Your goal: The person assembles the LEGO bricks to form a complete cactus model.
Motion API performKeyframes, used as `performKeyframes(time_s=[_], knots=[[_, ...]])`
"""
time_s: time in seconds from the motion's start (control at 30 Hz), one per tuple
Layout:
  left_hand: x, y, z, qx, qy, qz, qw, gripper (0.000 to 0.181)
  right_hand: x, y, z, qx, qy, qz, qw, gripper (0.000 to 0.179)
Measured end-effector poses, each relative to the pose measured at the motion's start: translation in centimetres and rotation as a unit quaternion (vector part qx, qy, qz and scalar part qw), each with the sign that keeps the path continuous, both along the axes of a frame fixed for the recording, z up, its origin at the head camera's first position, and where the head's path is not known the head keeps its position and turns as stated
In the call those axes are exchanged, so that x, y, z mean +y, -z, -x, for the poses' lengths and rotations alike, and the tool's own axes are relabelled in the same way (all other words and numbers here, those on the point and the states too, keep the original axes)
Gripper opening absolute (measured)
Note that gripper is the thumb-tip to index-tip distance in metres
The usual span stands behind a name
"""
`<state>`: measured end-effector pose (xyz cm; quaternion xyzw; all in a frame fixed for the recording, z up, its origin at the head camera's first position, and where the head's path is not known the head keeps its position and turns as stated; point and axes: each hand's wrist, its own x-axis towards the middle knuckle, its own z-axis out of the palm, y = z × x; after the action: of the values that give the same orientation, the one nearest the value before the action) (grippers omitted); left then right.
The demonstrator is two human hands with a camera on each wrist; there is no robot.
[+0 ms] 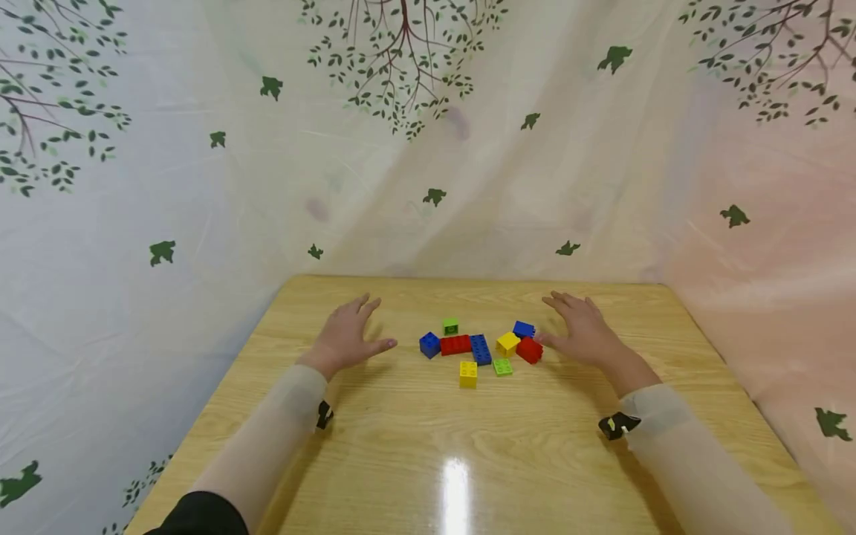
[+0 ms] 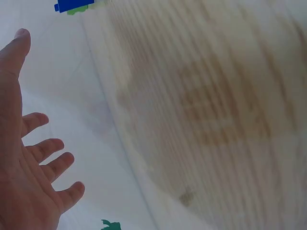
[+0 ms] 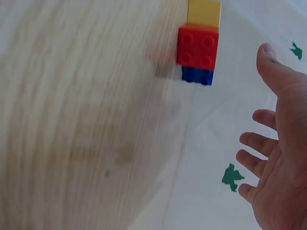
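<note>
Several toy building bricks lie loosely grouped on the table between my hands. My left hand (image 1: 345, 338), fingers spread and holding nothing, is nearest the blue brick (image 1: 430, 345) at the group's left end. Beside that brick are a long red brick (image 1: 455, 344) and a long blue brick (image 1: 480, 349). My right hand (image 1: 580, 331), likewise spread and holding nothing, has its thumb close to the red brick (image 1: 530, 350). A yellow brick (image 1: 507, 344) and another blue brick (image 1: 524, 328) sit around that red one. In the right wrist view the red brick (image 3: 197, 47) shows its studs.
A light green brick (image 1: 451, 326) stands behind the long red one. Nearer me lie a yellow brick (image 1: 468, 375) and a flat green brick (image 1: 503, 367). The wooden table (image 1: 401, 446) meets a leaf-patterned cloth (image 1: 374, 208) at its back and sides.
</note>
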<state>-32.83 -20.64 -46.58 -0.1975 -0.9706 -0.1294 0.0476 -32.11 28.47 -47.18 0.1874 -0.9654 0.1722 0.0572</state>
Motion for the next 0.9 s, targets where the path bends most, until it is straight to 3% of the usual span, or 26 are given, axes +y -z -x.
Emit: performKeyframes(time_s=[0.17, 0.37, 0.5, 0.8, 0.9], knots=[[0.7, 0.6, -0.4, -0.003, 0.007, -0.029, 0.9996, 0.098, -2.2, 0.2, -0.8, 0.001, -0.012, 0.028, 0.9995, 0.075], [2.1, 0.9, -1.6, -0.027, 0.028, -0.057, 0.9976, 0.094, -4.9, 0.5, -1.8, 0.017, -0.013, 0.049, 0.9986, 0.058], [3.0, 1.2, -2.3, -0.025, 0.032, -0.078, 0.9961, 0.089, -6.2, 0.4, -2.3, 0.022, -0.025, 0.075, 0.9966, 0.048], [5.2, 1.9, -3.3, -0.005, 0.083, -0.162, 0.9833, 0.073, -8.9, 0.5, -3.3, -0.012, -0.018, 0.082, 0.9964, 0.029], [6.1, 2.1, -3.6, -0.019, 0.101, -0.181, 0.9781, 0.067, -9.6, 0.6, -3.5, -0.021, -0.014, 0.071, 0.9971, 0.026]])
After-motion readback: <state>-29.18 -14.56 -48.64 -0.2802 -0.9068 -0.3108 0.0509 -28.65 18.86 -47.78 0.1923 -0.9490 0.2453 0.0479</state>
